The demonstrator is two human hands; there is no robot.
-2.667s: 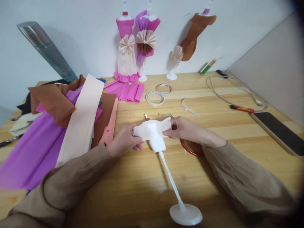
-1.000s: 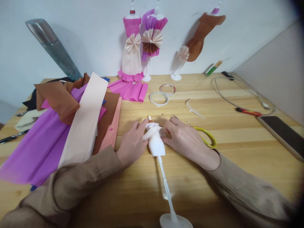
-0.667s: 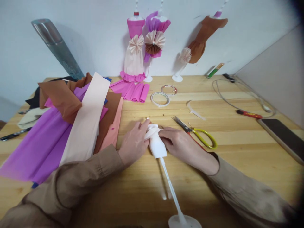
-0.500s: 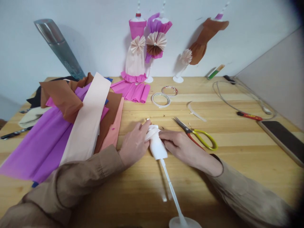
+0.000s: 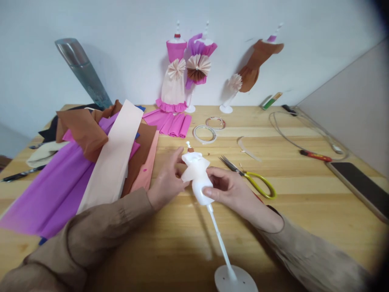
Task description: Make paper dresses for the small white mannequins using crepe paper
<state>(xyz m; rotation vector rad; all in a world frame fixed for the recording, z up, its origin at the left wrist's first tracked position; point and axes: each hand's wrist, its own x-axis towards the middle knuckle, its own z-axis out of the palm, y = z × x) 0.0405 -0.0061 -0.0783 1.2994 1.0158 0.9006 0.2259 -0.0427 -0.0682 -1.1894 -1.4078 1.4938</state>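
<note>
A small white dress-form mannequin [image 5: 201, 189] on a thin stand is tilted over the table, its round base [image 5: 235, 280] toward me. My right hand [image 5: 232, 188] grips its lower body, thumb in front and fingers behind. A whitish strip [image 5: 194, 168] wraps across the chest, with one loose end sticking out to the left. My left hand [image 5: 168, 178] is beside that end, thumb and index finger apart; whether it touches the strip is hard to make out. Scissors [image 5: 243, 174] with a yellow handle lie just beyond my right hand.
Crepe-paper sheets [image 5: 106, 162] are heaped at left. Dressed mannequins [image 5: 173, 85] stand along the wall. Tape rolls [image 5: 205, 134], a curved strip [image 5: 249, 150], a cable [image 5: 279, 132], a red-handled tool [image 5: 316, 155] and a phone [image 5: 358, 186] lie on the table.
The mannequin has been raised and turned slightly, showing its neck. My right hand has shifted to grip its lower body. My left hand has drawn back from its chest, fingers spreading.
</note>
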